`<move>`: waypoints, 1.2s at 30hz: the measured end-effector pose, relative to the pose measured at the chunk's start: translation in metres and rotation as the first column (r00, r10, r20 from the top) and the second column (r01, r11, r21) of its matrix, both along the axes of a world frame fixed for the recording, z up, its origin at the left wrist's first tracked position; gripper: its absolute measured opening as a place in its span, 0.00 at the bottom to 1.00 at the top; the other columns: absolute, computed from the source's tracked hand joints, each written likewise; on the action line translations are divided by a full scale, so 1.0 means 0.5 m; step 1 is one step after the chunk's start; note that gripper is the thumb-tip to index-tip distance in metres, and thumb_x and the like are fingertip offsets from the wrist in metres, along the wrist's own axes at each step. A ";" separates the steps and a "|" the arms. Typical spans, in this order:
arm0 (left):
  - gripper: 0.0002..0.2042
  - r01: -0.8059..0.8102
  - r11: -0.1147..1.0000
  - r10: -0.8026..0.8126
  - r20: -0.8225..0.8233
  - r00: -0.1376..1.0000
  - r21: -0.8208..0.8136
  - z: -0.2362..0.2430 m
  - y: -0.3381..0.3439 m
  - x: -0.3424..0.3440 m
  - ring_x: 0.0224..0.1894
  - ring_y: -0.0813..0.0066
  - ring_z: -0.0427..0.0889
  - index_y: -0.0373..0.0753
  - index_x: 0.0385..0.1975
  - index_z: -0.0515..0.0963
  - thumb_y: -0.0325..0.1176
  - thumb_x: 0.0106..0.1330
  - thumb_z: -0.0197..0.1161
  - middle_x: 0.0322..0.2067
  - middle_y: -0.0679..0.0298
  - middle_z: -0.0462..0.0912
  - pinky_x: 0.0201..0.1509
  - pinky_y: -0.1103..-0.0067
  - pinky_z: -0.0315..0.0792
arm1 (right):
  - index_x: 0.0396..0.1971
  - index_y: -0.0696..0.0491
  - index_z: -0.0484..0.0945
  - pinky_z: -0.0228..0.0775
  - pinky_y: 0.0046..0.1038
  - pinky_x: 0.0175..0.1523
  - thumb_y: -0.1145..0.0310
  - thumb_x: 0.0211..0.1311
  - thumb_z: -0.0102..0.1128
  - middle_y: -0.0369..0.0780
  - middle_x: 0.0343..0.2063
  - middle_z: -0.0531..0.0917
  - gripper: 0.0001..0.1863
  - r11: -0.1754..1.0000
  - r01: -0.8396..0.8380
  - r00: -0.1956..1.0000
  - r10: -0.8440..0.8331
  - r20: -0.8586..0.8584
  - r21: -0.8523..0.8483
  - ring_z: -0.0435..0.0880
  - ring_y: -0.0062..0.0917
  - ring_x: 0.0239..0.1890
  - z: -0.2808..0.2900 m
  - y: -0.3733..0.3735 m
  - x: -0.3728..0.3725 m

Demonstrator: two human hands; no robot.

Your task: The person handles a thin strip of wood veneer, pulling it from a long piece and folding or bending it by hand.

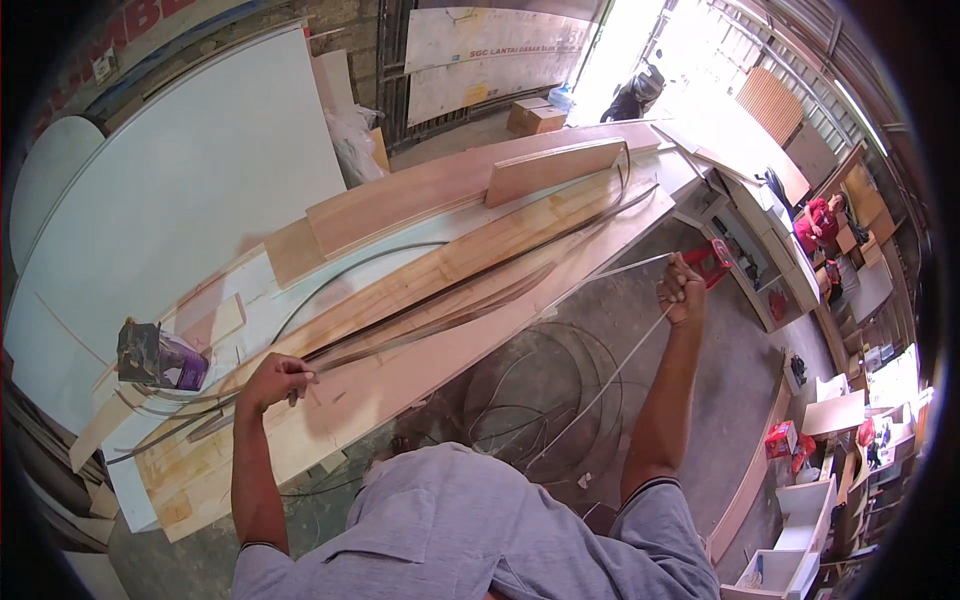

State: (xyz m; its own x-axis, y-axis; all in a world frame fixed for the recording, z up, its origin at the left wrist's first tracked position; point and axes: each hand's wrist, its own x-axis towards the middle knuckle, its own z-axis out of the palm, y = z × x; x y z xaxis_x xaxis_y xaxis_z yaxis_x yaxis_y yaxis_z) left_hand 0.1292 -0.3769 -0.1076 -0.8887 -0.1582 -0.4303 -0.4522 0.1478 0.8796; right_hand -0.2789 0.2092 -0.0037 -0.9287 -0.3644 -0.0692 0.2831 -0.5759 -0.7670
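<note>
My left hand [277, 383] is closed, with fingers and thumb pinched at the near end of a thin brown strip [430, 333] lying along the wooden boards. Out to the right, my raised right hand [682, 290] is closed on a thin white strip [622, 368]. One length of it slopes down toward the floor; another runs left to the board's edge. Right beside those fingers is a red object [709, 263]; whether the hand touches it, I cannot tell. Long pale boards [400, 385] and dark strips lie across the bench in front of me.
A dark, purple-sided container [165, 358] stands at the bench's left end. Coiled strips [535, 385] lie on the floor below. A white panel [190, 170] leans behind. Cabinets [745, 245] stand at right, with a person in red [820, 222] farther back.
</note>
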 end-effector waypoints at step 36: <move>0.05 -0.109 0.836 0.337 0.347 0.875 -0.538 0.033 -0.320 0.467 0.17 0.74 0.82 0.31 0.23 0.84 0.27 0.52 0.68 0.17 0.59 0.83 0.20 0.77 0.73 | 0.27 0.53 0.77 0.55 0.17 0.16 0.62 0.68 0.56 0.32 0.16 0.75 0.12 0.426 -0.041 0.981 0.187 -0.043 0.904 0.67 0.13 0.12 -0.101 0.164 0.121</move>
State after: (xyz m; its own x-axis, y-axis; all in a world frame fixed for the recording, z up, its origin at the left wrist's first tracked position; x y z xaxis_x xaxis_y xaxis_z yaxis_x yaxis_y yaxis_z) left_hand 0.3626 -0.5367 -0.0913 -0.5581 -0.6181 -0.5536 -0.8262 0.3523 0.4395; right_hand -0.2183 0.2911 -0.0542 -0.9093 -0.2674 -0.3189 0.1583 0.4865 -0.8592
